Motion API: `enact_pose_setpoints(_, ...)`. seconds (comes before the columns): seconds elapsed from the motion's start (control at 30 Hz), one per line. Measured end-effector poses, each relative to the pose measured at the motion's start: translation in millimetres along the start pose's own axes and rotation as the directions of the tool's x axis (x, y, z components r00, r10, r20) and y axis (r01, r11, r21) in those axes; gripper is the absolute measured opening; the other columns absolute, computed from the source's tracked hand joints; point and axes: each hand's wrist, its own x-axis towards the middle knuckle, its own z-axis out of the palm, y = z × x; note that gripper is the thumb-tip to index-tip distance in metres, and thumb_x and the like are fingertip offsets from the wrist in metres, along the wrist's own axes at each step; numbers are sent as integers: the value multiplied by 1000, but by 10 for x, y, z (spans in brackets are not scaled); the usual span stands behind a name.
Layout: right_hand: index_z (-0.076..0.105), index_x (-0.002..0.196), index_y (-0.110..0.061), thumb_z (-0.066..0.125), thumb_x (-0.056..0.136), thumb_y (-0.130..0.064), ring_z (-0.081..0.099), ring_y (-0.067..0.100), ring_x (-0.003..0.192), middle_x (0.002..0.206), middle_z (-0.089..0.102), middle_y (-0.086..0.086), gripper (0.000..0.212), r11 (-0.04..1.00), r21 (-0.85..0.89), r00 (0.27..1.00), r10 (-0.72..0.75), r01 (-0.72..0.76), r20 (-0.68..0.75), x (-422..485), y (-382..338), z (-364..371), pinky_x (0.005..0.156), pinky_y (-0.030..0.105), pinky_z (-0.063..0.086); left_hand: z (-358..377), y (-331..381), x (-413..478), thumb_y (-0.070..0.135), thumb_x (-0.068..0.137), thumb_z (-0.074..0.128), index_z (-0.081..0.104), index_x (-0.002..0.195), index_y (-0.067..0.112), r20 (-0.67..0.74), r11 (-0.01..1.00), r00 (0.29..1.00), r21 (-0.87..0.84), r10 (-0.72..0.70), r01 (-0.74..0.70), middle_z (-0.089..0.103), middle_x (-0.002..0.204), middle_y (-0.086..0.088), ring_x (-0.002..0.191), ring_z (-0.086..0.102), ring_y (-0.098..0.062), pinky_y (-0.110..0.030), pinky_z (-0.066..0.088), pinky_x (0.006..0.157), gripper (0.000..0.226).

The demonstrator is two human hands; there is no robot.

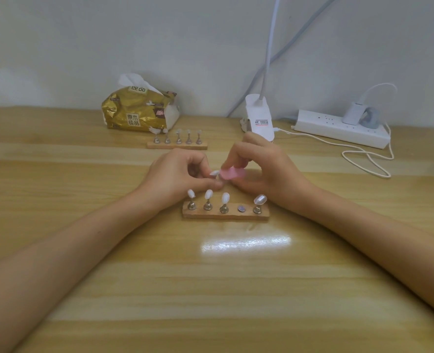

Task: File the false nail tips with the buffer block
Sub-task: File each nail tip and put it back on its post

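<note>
Pinching one false nail tip (214,173) between thumb and fingertips, the left hand (177,178) holds it just above the tabletop (211,289), behind the nearer wooden holder (226,216). The right hand (264,169) grips the pink buffer block (232,173) with curled fingers, and the block's end meets the tip, or comes so close that I cannot tell them apart from where I stand. Both hands are drawn in tight around their small loads, knuckles nearly facing each other.

To my eye this is the filing step itself, on one tip lifted out of its row. The nearer holder carries four other tips (225,197) upright on metal pegs, and one bare round magnet (241,208) sits between the third and the last, most likely the held tip's seat. Whether those four have been filed I cannot say.

The next move calls for short, light strokes of the block along the tip's edge while the left hand keeps it steady; the piece is tiny and slick, so too much pressure could flick it out of the pinch.

Farther back stands a second holder (177,146) with five more tips, just in front of a gold tissue pack (139,110). To the right are a white clip lamp base (259,115) and a power strip (338,128) with a charger plugged in.
</note>
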Motion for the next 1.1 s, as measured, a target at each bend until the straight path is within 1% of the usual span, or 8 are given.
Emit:
enact_pose_setpoints(0.13, 68, 92, -10, 79, 85, -7, 55, 3, 78, 85, 49, -1, 13, 997, 8, 994, -70, 71, -88, 6, -24, 10, 78, 13, 41, 0, 0, 2, 31, 68, 87, 65, 64, 19, -9, 1000, 1000, 6, 7, -7, 59, 55, 10, 57, 49, -10, -31, 40, 67, 27)
enact_pose_setpoints(0.23, 69, 93, -11, 78, 87, -12, 58, 7, 80, 87, 49, 1, 11, 996, -22, 996, -87, 87, -23, 26, -45, 54, 76, 19, 45, 2, 5, 1, 32, 68, 87, 66, 66, 16, -2, 1000, 1000, 4, 15, -15, 62, 61, 3, 59, 49, -12, -33, 40, 68, 26)
enact_pose_setpoints(0.33, 71, 93, -11, 78, 84, -4, 56, 1, 81, 88, 48, 2, 13, 996, -61, 998, -65, 66, 17, -14, 16, -2, 76, 22, 47, -5, 5, 2, 34, 66, 88, 66, 65, 17, -5, 1000, 1000, 6, 8, -8, 61, 57, 8, 57, 49, -10, -32, 40, 66, 28)
enact_pose_setpoints(0.47, 71, 95, -9, 76, 83, -1, 52, 2, 82, 90, 49, 3, 15, 989, -48, 991, -137, 137, 1, -23, -1, -2, 80, 14, 42, -5, 8, 2, 34, 67, 87, 66, 65, 18, -3, 1000, 1000, 15, 5, -5, 60, 56, 10, 56, 49, -9, -31, 40, 67, 26)
enact_pose_setpoints(0.57, 70, 95, -11, 76, 83, -1, 51, 3, 81, 90, 51, 2, 16, 996, -21, 996, -88, 88, 11, -18, 5, -16, 81, 13, 41, -2, 18, 3, 32, 68, 88, 65, 63, 20, -3, 1000, 1000, 12, -11, 11, 58, 52, 13, 56, 48, -8, -30, 39, 66, 27)
enact_pose_setpoints(0.83, 70, 99, -11, 74, 82, 6, 50, 2, 84, 92, 49, -1, 24, 992, -36, 993, -119, 120, 11, 0, -29, 3, 83, 13, 42, 3, 35, -17, 32, 69, 86, 68, 66, 21, 1, 1000, 1000, 5, -10, 10, 61, 58, 11, 60, 51, -12, -32, 41, 68, 21)
enact_pose_setpoints(1.0, 72, 97, -8, 73, 81, 7, 54, 14, 84, 93, 52, 5, 22, 984, -98, 989, -148, 148, 7, -50, 6, -89, 81, 27, 48, -1, 32, -12, 31, 70, 87, 70, 69, 21, -5, 1000, 1000, 22, -14, 14, 62, 58, 11, 59, 53, -9, -29, 42, 67, 20)
enact_pose_setpoints(1.1, 71, 98, -8, 72, 82, 4, 53, 12, 83, 92, 51, 5, 20, 982, -76, 984, -175, 172, -37, -15, -21, -48, 82, 20, 45, 0, 31, -22, 29, 70, 86, 70, 70, 20, -1, 1000, 1000, 15, -6, 6, 65, 63, 7, 60, 54, -10, -32, 43, 70, 18)
